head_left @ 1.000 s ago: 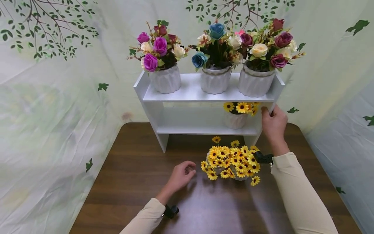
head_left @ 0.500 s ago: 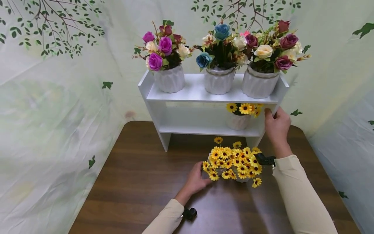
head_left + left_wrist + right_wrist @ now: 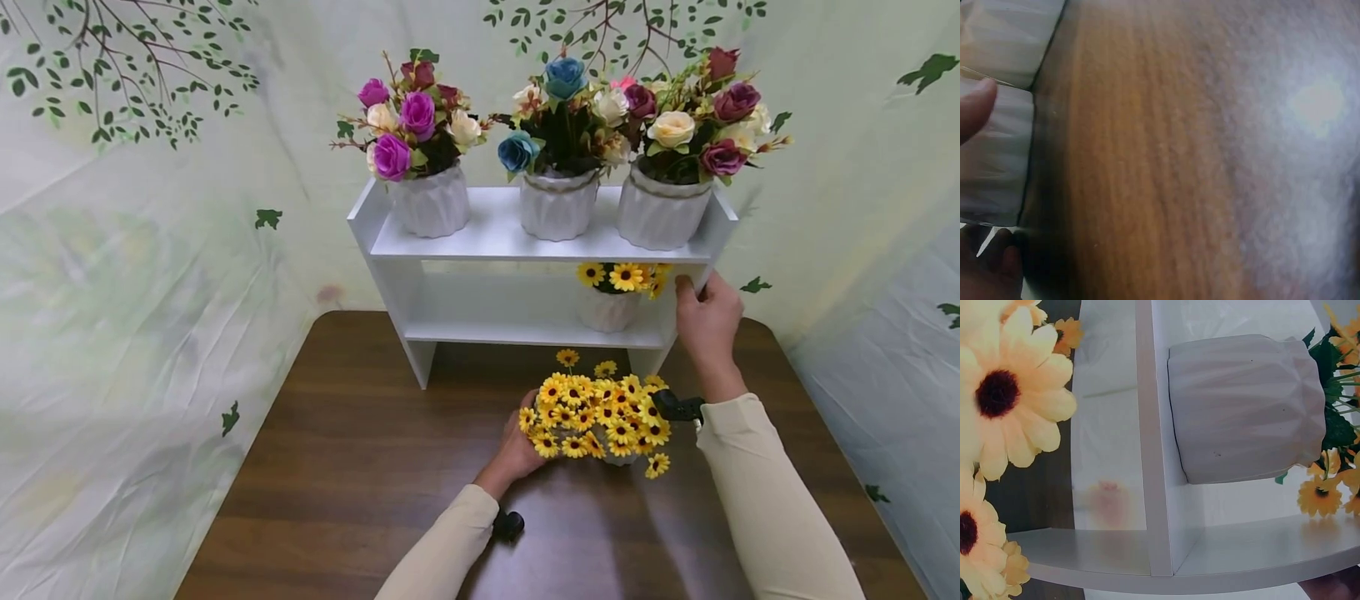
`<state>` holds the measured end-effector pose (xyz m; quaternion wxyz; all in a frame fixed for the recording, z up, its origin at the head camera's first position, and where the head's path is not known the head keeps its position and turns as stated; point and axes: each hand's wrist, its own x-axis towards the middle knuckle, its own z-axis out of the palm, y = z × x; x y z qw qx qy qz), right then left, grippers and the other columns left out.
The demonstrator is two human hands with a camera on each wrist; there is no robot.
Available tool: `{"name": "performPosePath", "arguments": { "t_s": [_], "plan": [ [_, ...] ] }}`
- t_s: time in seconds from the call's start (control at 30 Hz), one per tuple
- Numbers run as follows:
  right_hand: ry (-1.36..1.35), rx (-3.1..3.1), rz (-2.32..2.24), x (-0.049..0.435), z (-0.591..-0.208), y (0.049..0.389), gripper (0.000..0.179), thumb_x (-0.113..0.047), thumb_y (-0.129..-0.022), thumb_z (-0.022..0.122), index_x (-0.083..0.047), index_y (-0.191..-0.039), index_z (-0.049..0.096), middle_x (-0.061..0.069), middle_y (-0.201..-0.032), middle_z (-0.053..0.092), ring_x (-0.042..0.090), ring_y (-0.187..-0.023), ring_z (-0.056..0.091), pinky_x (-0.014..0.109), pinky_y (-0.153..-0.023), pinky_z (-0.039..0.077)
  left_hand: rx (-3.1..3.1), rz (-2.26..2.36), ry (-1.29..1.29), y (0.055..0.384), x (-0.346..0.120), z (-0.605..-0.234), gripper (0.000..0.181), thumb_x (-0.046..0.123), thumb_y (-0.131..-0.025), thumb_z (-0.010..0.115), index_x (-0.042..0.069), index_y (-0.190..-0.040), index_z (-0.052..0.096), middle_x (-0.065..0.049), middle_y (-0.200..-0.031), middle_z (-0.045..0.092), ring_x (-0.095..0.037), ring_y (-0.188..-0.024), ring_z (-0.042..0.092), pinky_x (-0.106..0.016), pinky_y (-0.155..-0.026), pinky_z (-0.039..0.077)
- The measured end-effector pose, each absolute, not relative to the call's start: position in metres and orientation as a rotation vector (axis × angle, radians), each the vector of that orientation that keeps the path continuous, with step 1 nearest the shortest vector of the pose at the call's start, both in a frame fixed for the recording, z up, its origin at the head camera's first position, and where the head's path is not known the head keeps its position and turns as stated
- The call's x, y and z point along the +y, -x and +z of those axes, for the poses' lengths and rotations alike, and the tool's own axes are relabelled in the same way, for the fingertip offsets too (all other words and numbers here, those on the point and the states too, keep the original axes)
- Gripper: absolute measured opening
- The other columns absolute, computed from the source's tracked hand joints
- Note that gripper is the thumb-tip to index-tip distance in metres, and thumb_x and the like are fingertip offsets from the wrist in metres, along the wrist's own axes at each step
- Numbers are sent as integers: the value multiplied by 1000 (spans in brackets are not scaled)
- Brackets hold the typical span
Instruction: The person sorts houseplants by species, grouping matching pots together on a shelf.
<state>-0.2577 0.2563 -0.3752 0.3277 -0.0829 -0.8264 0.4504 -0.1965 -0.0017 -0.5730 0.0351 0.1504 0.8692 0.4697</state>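
Observation:
Two pots of yellow daisies (image 3: pixel 592 412) stand side by side on the table in front of the white shelf (image 3: pixel 517 340). My left hand (image 3: pixel 519 446) grips the left one of these, its fingers partly hidden behind the blooms. In the left wrist view, the thumb (image 3: pixel 977 107) lies on the white ribbed flowerpot (image 3: pixel 1004 159) and fingers (image 3: pixel 1010 265) curl at its other side. My right hand (image 3: pixel 708 321) holds the shelf's right side panel, thumb on the inner face. Beside it, a daisy pot (image 3: pixel 609 311) stands on the middle board, also large in the right wrist view.
Along the shelf's top board stand three pots of mixed roses: a purple one (image 3: pixel 429 204), a blue one (image 3: pixel 558 208) and a burgundy and cream one (image 3: pixel 663 212). A leaf-printed cloth (image 3: pixel 150 275) hangs behind and beside the brown table (image 3: pixel 315 467).
My left hand has moved right and forward from the bare table to the left daisy pot and taken hold of it. The right hand stays on the shelf's side panel.

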Motion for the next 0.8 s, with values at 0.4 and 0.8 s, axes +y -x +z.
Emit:
{"name": "performPosePath", "arguments": {
  "t_s": [0.4, 0.8],
  "plan": [
    [217, -2173, 1207, 257, -377, 257, 31, -25, -100, 54, 0, -111, 68, 21, -95, 70, 3, -69, 49, 9, -57, 37, 2948, 1302, -325, 194, 17, -588, 97, 43, -74, 81, 18, -153, 31, -13, -141, 56, -36, -127, 50, -54, -96, 40],
    [216, -2166, 1189, 256, -376, 259, 30, -24, -99, 54, 1, -107, 69, 21, -89, 69, 0, -65, 47, 10, -54, 36, 2837, 1602, -376, 193, 4, -584, 93, 28, -70, 86, 2, -147, 39, -18, -144, 53, -37, -130, 52, -55, -106, 43]
  ]
}}
